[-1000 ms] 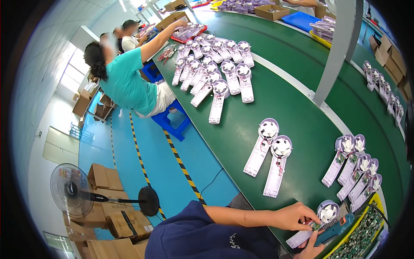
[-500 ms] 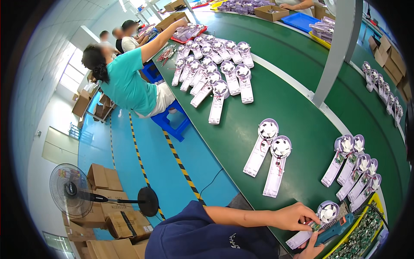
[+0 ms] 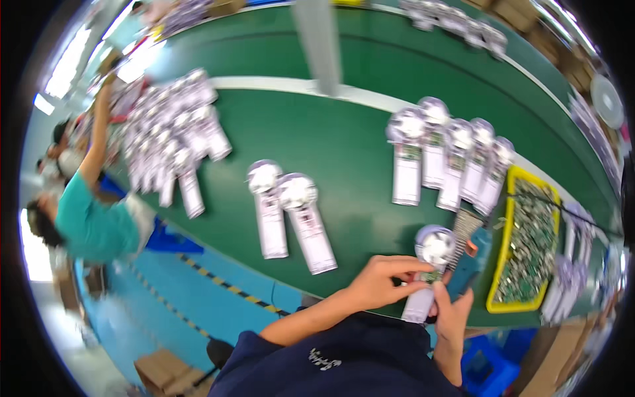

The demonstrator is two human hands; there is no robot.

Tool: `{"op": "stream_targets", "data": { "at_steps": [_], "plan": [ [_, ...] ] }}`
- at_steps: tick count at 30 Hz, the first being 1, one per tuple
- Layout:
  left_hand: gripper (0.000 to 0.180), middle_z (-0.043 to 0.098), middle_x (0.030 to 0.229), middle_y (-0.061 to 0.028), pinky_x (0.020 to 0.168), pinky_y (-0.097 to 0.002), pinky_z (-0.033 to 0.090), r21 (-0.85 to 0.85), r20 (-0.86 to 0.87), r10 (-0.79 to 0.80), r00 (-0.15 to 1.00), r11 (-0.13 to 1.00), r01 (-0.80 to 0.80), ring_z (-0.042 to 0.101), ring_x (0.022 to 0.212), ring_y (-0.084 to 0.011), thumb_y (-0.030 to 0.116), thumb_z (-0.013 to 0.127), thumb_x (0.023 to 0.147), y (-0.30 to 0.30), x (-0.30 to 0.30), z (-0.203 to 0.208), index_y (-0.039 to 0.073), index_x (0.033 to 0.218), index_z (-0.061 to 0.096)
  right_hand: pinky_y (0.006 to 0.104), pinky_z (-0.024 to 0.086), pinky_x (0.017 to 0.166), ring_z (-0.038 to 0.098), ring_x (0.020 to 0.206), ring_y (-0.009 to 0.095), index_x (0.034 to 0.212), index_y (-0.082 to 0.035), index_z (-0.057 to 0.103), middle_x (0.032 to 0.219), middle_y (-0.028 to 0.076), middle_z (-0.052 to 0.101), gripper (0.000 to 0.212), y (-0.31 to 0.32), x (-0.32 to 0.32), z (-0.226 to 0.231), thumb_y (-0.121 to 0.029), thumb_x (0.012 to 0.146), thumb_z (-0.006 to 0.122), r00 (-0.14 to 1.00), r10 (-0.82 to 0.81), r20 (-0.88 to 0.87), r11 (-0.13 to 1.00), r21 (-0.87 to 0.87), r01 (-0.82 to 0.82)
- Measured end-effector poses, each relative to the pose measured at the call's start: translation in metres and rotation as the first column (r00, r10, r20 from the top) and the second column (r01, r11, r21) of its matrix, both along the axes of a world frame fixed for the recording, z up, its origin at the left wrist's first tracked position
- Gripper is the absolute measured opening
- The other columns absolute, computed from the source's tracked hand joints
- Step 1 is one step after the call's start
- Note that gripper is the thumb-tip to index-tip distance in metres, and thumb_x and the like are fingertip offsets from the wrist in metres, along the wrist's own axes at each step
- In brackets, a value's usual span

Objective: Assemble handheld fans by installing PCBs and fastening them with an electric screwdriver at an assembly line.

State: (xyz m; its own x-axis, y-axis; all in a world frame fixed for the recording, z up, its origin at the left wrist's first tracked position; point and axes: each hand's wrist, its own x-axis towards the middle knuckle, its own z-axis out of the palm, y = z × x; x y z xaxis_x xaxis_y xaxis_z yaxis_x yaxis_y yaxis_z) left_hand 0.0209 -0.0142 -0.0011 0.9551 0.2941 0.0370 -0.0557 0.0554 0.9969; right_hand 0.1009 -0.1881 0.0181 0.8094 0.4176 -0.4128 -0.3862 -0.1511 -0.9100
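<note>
A half-open handheld fan [image 3: 436, 245], with a round lilac head, white blades and a pale flat handle, lies at the table's near edge. My left hand [image 3: 378, 283] reaches over it, thumb and index finger closed at a small green circuit board [image 3: 431, 277] on the upper handle. From the right, my right hand [image 3: 454, 320] grips the handle's side, its thumb close to the board. Some of its fingers are hidden behind the handle. A teal tool [image 3: 468, 266] with an orange spot rests just beyond that hand, next to a perforated metal plate [image 3: 465, 228].
Right of the tool stands a yellow tray [image 3: 493, 291] full of green circuit boards. Several fans with boards [image 3: 406, 173] lie beyond my hands. Two more fans [image 3: 311, 231] lie left, with a large group [image 3: 188, 185] farther off. A co-worker in teal [image 3: 96, 215] sits at the left.
The view has swung to the right, so the table and the fans appear shifted left and turned. Both my hands stay at the same fan, fingers close to its circuit board.
</note>
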Motion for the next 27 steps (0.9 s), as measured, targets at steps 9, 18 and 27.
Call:
{"op": "stream_targets", "data": {
  "at_steps": [9, 18, 27],
  "plan": [
    [0.034, 0.067, 0.09, -0.0076, 0.058, -0.0212, 0.047, -0.004, 0.045, 0.037, 0.998, 0.999, -0.036, 0.055, 0.07, -0.007, -0.005, 0.076, 0.079, -0.012, 0.004, -0.004, -0.001, 0.113, 0.071, 0.0209, 0.038, 0.043, 0.049, 0.048, 0.006, 0.089, -0.001, 0.056, 0.067, 0.001, 0.055, 0.01, 0.0, 0.0, 0.016, -0.004, 0.091, 0.066, 0.999, 0.026, -0.032, 0.998, 0.054, -0.024],
    [0.035, 0.068, 0.098, -0.0103, 0.063, -0.0203, 0.05, -0.016, 0.008, 0.021, 1.0, 1.0, -0.021, 0.059, 0.077, -0.0073, -0.008, 0.075, 0.078, -0.013, 0.004, -0.004, -0.003, 0.112, 0.071, 0.0204, 0.036, 0.044, 0.049, 0.049, 0.004, 0.09, -0.001, 0.057, 0.067, 0.001, 0.056, 0.01, -0.001, 0.003, 0.011, -0.003, 0.091, 0.066, 0.999, 0.046, -0.028, 0.994, 0.097, -0.043],
    [0.034, 0.069, 0.098, -0.009, 0.061, -0.0198, 0.05, -0.001, -0.018, 0.015, 1.0, 1.0, -0.015, 0.059, 0.07, -0.007, -0.004, 0.077, 0.077, -0.012, 0.008, -0.006, 0.002, 0.11, 0.072, 0.0208, 0.038, 0.046, 0.051, 0.052, 0.004, 0.093, -0.003, 0.058, 0.07, 0.0, 0.058, 0.013, -0.003, 0.003, 0.011, -0.006, 0.089, 0.07, 0.998, 0.035, -0.06, 0.995, 0.097, -0.029]
  ]
}}
